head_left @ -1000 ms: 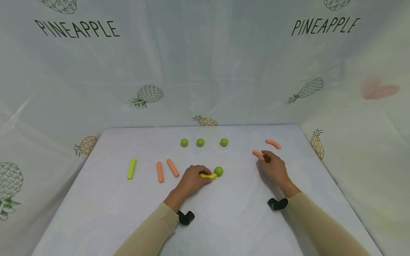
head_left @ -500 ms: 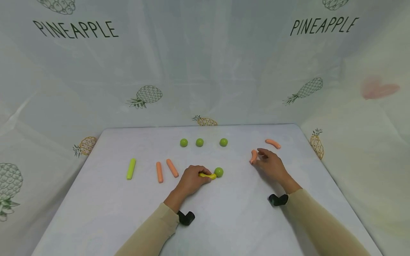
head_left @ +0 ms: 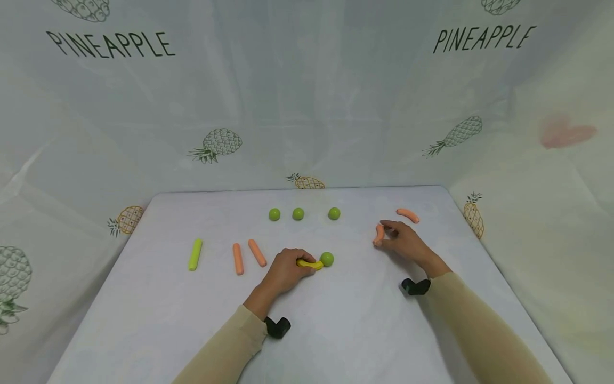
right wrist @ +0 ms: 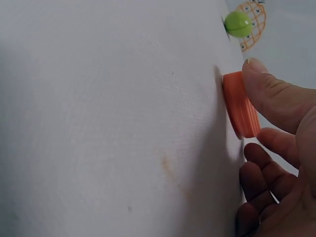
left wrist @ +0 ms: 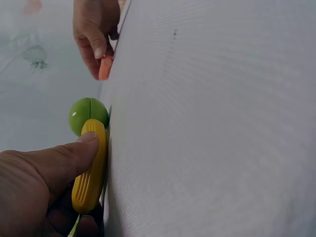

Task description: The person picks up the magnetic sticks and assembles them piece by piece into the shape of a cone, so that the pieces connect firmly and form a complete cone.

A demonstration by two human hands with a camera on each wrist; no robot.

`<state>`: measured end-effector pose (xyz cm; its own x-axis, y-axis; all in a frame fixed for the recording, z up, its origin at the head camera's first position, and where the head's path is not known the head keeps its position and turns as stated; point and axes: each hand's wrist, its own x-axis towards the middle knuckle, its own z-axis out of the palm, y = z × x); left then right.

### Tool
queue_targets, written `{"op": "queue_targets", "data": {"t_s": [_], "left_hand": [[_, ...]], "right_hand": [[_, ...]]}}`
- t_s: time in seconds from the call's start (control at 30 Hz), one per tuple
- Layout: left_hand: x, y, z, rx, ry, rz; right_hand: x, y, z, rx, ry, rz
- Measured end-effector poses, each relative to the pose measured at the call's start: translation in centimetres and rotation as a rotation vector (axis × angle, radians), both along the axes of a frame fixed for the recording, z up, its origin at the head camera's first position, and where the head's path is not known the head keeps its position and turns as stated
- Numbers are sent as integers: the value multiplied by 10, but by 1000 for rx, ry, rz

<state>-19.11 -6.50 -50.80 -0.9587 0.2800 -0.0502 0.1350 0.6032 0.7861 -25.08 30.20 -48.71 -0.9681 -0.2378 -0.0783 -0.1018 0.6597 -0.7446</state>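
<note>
My left hand pinches a curved, ridged yellow piece between thumb and fingers, low over the white table. The end of that piece meets a green ball, and in the left wrist view the yellow piece partly covers the ball. Farther right, my right hand holds a curved orange piece by its ends, thumb at the near one and index finger at the far one. Seen from the right wrist, this orange piece is ridged and sits at the tabletop; the remaining fingers curl loosely below.
Several green balls, one of them in the middle, line the back of the table. Another curved orange piece lies behind my right hand. Left of my left hand are two straight orange sticks and a yellow-green stick.
The orange piece in my right hand has turned from a slant to nearly front-to-back, and that hand has shifted slightly left. My left hand stays on the yellow piece.
</note>
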Motion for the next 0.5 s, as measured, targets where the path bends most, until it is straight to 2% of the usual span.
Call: {"op": "queue_targets", "data": {"t_s": [0.2, 0.5], "left_hand": [[0, -1, 0, 11, 9, -10], [0, -1, 0, 6, 5, -7]], "right_hand": [[-2, -6, -2, 8, 56, 18], [1, -8, -8, 47, 93, -34]]}}
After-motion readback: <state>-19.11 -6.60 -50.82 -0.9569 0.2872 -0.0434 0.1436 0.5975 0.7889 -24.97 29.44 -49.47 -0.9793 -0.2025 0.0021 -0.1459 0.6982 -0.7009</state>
